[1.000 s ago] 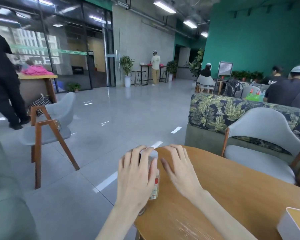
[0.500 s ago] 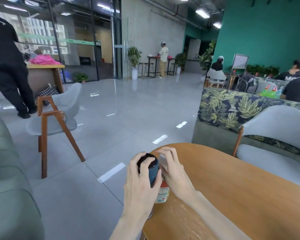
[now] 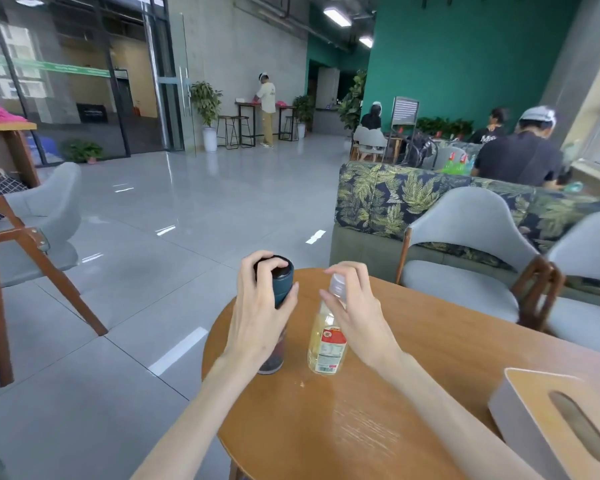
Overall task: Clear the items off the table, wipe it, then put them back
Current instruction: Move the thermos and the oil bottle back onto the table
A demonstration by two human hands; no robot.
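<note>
Your left hand (image 3: 257,317) grips the flask (image 3: 280,285) and your right hand (image 3: 355,313) pinches the bottle (image 3: 326,344) at the worktop's (image 3: 361,427) nine o'clock edge, probably to lift both away.

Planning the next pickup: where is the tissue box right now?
In the head view, the tissue box sits at the table's lower right edge, right of the plastic bottle, untouched by either hand.

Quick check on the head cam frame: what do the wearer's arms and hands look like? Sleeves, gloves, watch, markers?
Both forearms are bare as far as the frame shows; no sleeve edge is in view. The left hand and right hand wear no gloves. No watch, bracelet, ring, strap, cable or tracking marker shows on either wrist or on the visible fingers. The fingernails look short and unpainted.
</note>
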